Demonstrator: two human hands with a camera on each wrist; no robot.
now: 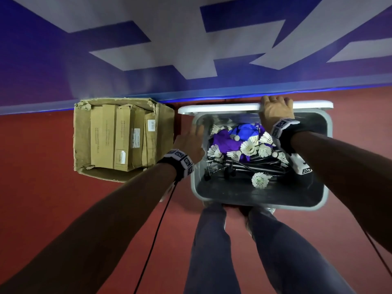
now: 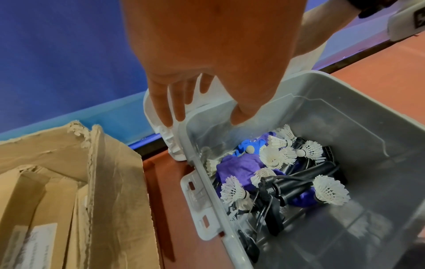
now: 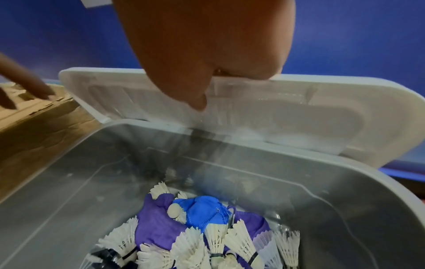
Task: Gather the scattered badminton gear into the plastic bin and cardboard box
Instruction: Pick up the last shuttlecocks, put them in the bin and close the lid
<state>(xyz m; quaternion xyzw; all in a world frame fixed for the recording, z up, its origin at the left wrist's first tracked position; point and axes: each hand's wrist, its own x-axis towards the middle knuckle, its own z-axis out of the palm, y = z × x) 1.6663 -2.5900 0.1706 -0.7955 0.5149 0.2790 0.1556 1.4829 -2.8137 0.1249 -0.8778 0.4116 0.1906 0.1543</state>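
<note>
The right hand [image 1: 275,111] has its grip curled over the top edge of the white lid [image 3: 264,116], which stands upright behind the far rim of the grey plastic bin [image 1: 326,158], its long edge running left to right along the blue wall. To close, I judge the lid must swing toward the person, down over the bin.

The left hand [image 2: 207,60] hovers at the bin's far left corner, fingers straight and loose, holding nothing, just short of the lid's left end.

Inside lie white feathered shuttlecocks [image 1: 252,146], crumpled purple and blue cloths [image 3: 202,209] and black cords. The cardboard box [image 1: 84,132], torn at its rim, sits just left on the red floor, packed with long flat cartons.
</note>
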